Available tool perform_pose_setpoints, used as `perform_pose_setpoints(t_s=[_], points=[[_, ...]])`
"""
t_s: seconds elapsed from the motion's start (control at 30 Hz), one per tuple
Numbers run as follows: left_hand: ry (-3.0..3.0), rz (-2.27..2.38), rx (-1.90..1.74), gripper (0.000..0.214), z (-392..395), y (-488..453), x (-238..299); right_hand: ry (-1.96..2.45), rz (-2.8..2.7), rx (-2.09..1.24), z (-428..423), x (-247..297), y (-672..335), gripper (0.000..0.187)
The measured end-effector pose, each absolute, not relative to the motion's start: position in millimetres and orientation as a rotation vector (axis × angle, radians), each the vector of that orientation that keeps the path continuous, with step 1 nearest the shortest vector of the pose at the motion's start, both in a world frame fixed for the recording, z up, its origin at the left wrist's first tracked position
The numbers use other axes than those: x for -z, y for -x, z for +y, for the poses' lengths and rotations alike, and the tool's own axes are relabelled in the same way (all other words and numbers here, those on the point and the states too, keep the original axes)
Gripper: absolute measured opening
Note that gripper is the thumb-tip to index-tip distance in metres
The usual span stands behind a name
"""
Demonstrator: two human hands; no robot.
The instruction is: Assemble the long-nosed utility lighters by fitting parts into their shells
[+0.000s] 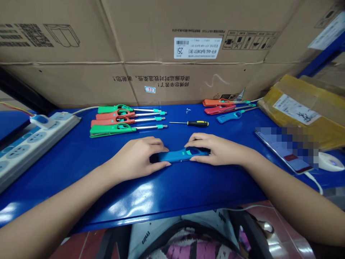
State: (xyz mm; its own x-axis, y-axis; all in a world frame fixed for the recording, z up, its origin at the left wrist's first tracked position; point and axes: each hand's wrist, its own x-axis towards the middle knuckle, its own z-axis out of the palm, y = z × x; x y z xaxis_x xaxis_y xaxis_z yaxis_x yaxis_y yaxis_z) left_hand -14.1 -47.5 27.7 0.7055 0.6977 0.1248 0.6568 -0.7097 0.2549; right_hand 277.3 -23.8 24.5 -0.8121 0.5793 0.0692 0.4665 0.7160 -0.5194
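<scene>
A blue lighter body (179, 154) lies flat on the blue table (81, 162), held at both ends. My left hand (140, 156) is closed round its left end, thumb below and fingers above. My right hand (215, 148) grips its right end near the trigger opening. A small screwdriver (192, 123) with a black and yellow handle lies just behind the hands. Several green and red long-nosed lighters (121, 120) lie in a row at the back left. Three more, orange, red and blue (226, 108), lie at the back right.
Big cardboard boxes (161, 54) wall off the back of the table. A white power strip (32, 140) lies at the left edge. On the right are a phone (283, 149) on a cable, a white round object (331, 162) and a yellow-taped parcel (304, 108).
</scene>
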Motion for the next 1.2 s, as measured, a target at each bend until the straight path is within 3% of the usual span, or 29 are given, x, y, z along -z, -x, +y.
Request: perform_pose_setpoints(t_s=[1.2], points=[[-2.79, 1.087, -0.322, 0.028, -54.2, 8.8, -26.4, 0.795, -2.696, -0.69, -25.1, -21.5, -280.8, 0.036]])
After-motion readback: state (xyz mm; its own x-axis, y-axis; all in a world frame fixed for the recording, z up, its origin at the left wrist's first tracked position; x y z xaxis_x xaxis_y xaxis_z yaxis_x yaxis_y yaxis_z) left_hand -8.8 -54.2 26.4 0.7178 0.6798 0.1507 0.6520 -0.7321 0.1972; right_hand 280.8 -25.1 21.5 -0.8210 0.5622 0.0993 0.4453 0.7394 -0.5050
